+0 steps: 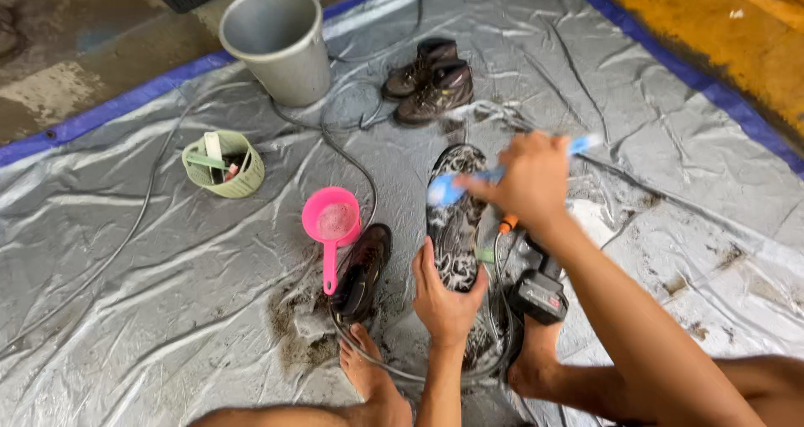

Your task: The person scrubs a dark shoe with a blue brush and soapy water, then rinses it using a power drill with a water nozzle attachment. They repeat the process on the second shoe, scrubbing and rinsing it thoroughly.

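Observation:
My left hand [444, 297] grips the near end of a dark shoe [456, 218] turned sole up, its tread covered in soapy foam. My right hand [528, 180] holds a blue brush [448, 188] with its head over the middle of the sole; the handle sticks out to the right. A second dark shoe [362, 272] lies just left of the held one, beside my bare foot [364, 368]. Both shoes rest on a wet grey tarp [167, 268].
A pink scoop [332, 222] lies left of the shoes. A grey bucket [279, 42] and a pair of brown boots [429, 79] stand further back. A green basket [224, 166] of tools sits at left. A black power tool [540, 293] and hoses lie by my right leg.

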